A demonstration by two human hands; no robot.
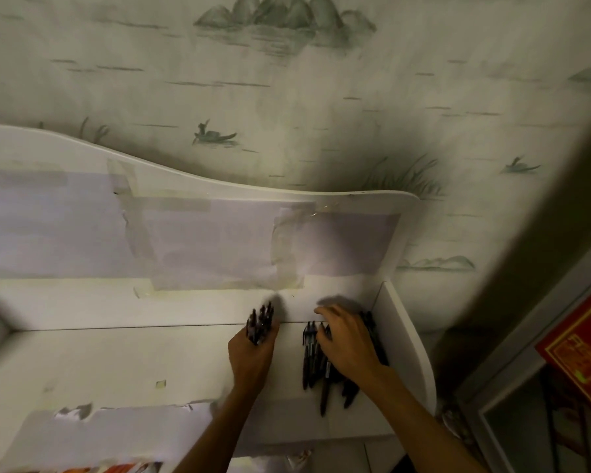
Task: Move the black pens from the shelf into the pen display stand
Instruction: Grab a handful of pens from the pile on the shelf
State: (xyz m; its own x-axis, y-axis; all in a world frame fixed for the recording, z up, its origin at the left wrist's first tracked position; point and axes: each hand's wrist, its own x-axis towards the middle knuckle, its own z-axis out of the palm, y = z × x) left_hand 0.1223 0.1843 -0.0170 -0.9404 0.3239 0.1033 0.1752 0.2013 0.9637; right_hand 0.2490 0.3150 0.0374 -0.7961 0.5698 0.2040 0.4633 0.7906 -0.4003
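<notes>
The left hand (251, 356) has its grip closed round a bundle of black pens (260, 321), fingers curled about the barrels, the pen ends fanning upward toward the white back panel (82, 302) of the shelf (116, 363). The bundle is blurred, so the count cannot be told. The hand sits above the shelf's flat surface, close to the seam where that surface meets the back panel.

The right hand (348, 343) lies palm down over a loose pile of black pens (316, 367) in the shelf's right-hand corner. Its fingers are spread and only lightly bent, reaching toward the back panel, touching the pile; whether any pen is pinched underneath cannot be told. The pile runs roughly front to back, with several pens poking out toward the shelf's front edge below the wrist.

The pile is hemmed in on the right by the shelf's upright side wall (403, 336), whose curved rim drops toward the front. To the left of the left hand the shelf surface stretches wide, marked by tape scraps and a torn paper strip (116, 425) along the front edge. Taped paper sheets (219, 244) cover the back panel. Above is wallpaper (287, 97) with boats and hills. A red packet (584, 353) sits at the far right, beyond the shelf.
</notes>
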